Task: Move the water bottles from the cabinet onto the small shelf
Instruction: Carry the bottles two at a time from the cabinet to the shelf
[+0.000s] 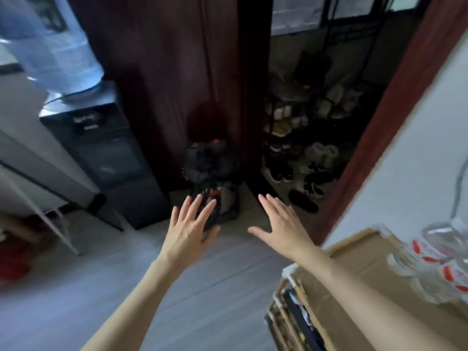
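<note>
Bottles (435, 264), clear with red-and-white labels, are being seen blurred at the lower right, lying on flattened cardboard (359, 269) that is resting atop a stack; whether this is the small shelf cannot be told. Nothing is being gripped: the left hand (188, 230) and right hand (281, 228) are being held out flat above the floor (101, 287), fingers spread. A step between carries is judged to be in hand. Next, another bottle is to be located, since no cabinet holding bottles is being shown.
</note>
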`<action>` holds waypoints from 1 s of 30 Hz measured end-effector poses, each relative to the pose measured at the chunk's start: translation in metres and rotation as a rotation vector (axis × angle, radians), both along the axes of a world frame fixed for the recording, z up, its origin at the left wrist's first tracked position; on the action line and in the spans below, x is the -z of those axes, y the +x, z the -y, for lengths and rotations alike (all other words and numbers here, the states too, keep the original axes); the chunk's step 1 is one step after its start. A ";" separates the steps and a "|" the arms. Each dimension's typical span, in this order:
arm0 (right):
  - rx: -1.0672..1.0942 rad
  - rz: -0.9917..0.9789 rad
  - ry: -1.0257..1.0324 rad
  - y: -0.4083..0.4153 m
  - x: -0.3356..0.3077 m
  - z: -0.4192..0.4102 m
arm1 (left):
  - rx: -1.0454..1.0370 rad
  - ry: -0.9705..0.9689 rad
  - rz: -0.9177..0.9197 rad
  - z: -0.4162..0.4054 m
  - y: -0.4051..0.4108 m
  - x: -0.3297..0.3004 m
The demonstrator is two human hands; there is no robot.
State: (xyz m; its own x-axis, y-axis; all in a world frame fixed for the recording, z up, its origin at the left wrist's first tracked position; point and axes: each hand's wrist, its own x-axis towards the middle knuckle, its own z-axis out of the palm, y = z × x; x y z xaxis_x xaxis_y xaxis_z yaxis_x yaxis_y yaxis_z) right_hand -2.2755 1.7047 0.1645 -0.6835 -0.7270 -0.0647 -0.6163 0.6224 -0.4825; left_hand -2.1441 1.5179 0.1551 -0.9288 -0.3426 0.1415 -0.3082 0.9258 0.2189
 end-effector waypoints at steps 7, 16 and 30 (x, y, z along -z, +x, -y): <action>-0.429 -0.142 -0.072 0.130 -0.034 0.157 | -0.431 0.002 -0.079 0.087 0.192 -0.020; -0.879 -0.148 -0.108 0.374 -0.034 0.323 | -0.930 0.052 -0.065 0.151 0.472 -0.016; -1.452 -0.170 -0.151 0.663 -0.007 0.534 | -1.591 0.080 0.013 0.191 0.744 0.015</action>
